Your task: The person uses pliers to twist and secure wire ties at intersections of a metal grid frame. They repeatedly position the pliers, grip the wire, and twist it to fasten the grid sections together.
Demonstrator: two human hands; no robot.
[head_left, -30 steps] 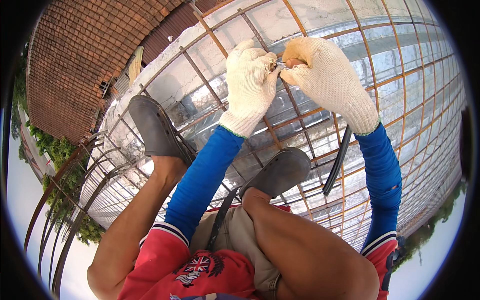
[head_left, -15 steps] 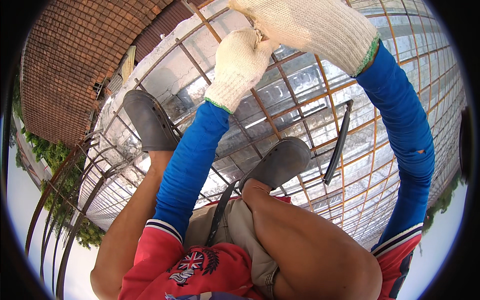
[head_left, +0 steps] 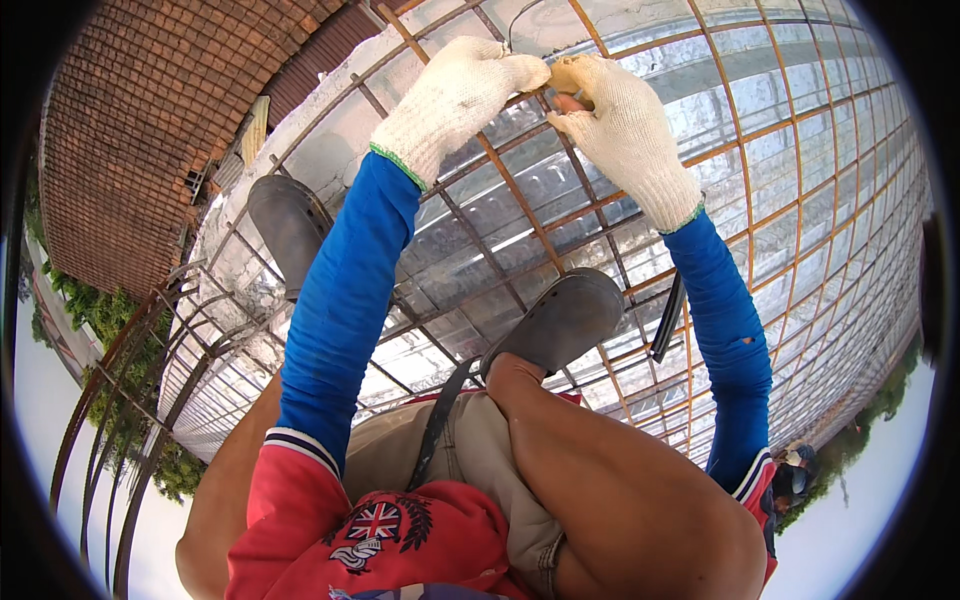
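My left hand (head_left: 450,105) and my right hand (head_left: 632,140), both in cream knitted gloves with green cuffs, meet over a crossing of the rusty steel bar mesh (head_left: 510,185). The left fingers are closed and point right, along a bar. Facing them, the right hand curls with its fingers drawn together, and a bare fingertip shows through the glove. What the fingertips grip is hidden or too small to make out. A thin dark wire (head_left: 513,22) curves just above the left fingers. A long narrow black object (head_left: 668,322) lies on the mesh, partly behind my right forearm.
Shiny corrugated metal sheets (head_left: 470,265) lie beneath the mesh. My feet, in dark clogs (head_left: 565,320), rest on the bars. Bent bars (head_left: 150,370) stick out at the left edge, beside a tiled roof (head_left: 140,130). Another person (head_left: 797,470) is far off at the lower right.
My right hand has moved down and toward me, off the left hand. My left hand has shifted up and slightly left. The other person has come into view at the right.
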